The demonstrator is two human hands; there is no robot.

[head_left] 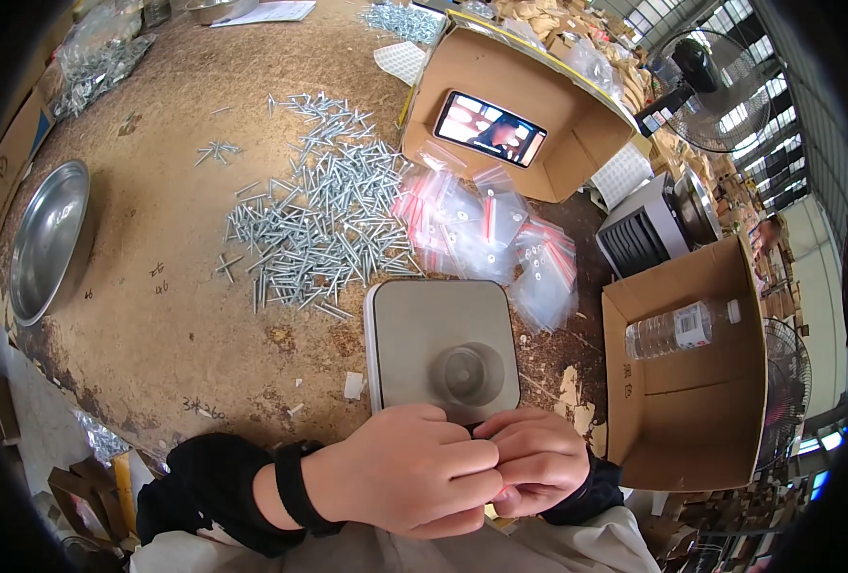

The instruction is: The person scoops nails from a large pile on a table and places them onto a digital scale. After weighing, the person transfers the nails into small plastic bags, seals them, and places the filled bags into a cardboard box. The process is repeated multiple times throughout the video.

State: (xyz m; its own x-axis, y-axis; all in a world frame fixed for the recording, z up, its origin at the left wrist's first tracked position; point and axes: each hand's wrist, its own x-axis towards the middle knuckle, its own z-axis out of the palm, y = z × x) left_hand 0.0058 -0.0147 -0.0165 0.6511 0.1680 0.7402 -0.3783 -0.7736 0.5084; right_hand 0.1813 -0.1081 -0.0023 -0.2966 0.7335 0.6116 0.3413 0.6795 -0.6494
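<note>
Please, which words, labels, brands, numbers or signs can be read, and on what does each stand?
I give places only, without copying any writing.
Tabletop: dark handwritten marks, including digits.
Right cardboard box: dark handwritten characters inside.
Clear bottle: printed label, too small to read.
Left-edge box: small printed mark, unclear.

Counting one bare left-hand grip (414, 468) and one bare right-hand grip (540, 456). Adding one square grey-topped scale (405, 329), one dark-edged phone (491, 129), one clear plastic bottle (667, 331), two open brown cardboard boxes (577, 124) (696, 420) at right, two silver metal bowls (49, 239) (210, 11) at left, two black wire-caged fans (696, 62) (793, 392). Finding silvery metal screws (343, 215) uncountable (dozens, at least), likewise overlapping clear red-striped plastic bags (443, 227).
</note>
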